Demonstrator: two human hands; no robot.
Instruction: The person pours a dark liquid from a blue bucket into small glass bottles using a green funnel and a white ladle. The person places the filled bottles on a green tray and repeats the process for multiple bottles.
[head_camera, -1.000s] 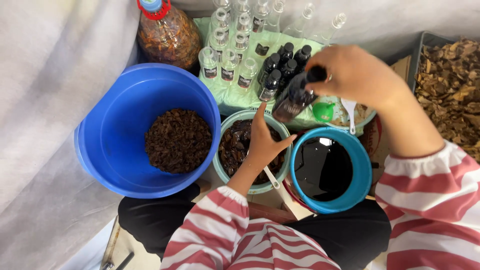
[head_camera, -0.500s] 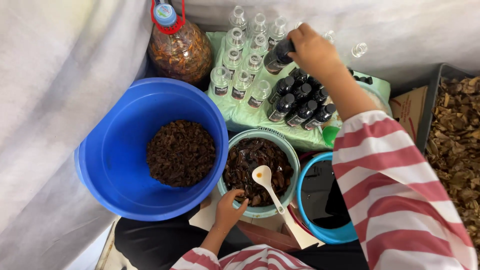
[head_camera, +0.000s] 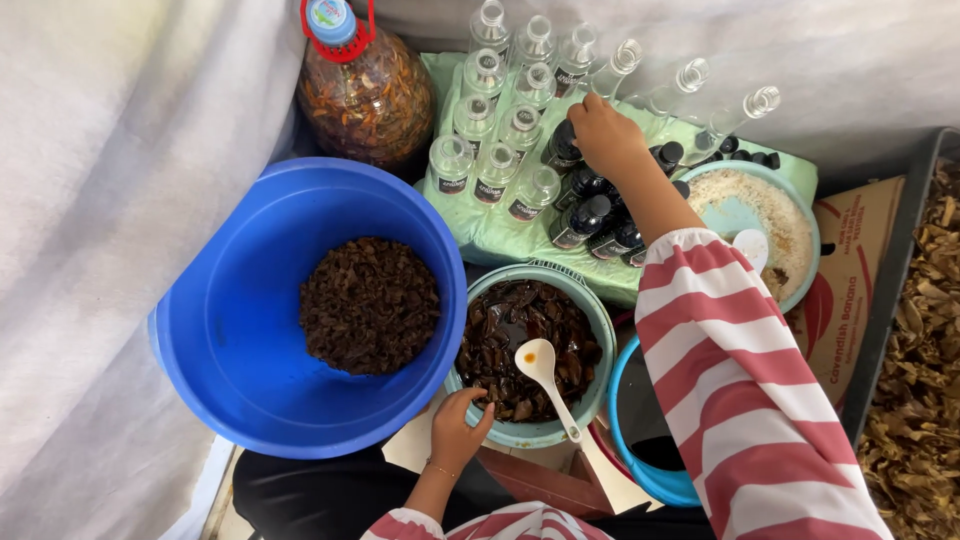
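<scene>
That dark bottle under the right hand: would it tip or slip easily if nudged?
The dark bottle looks tall and narrow, so probably tippy, though neighbouring filled bottles may brace it. Seemingly full of dark liquid, it is likely heavy for its size. The right hand grips its top.

Clear and dark bottles (head_camera: 520, 150) packed the upper middle of the frame tightly around the right hand (head_camera: 605, 140), the big blue tub (head_camera: 230, 330) and teal bowl (head_camera: 590, 400) filled the centre, the spoon (head_camera: 545, 375) crossed the bowl, leaving open passage only above the tub's interior.
</scene>
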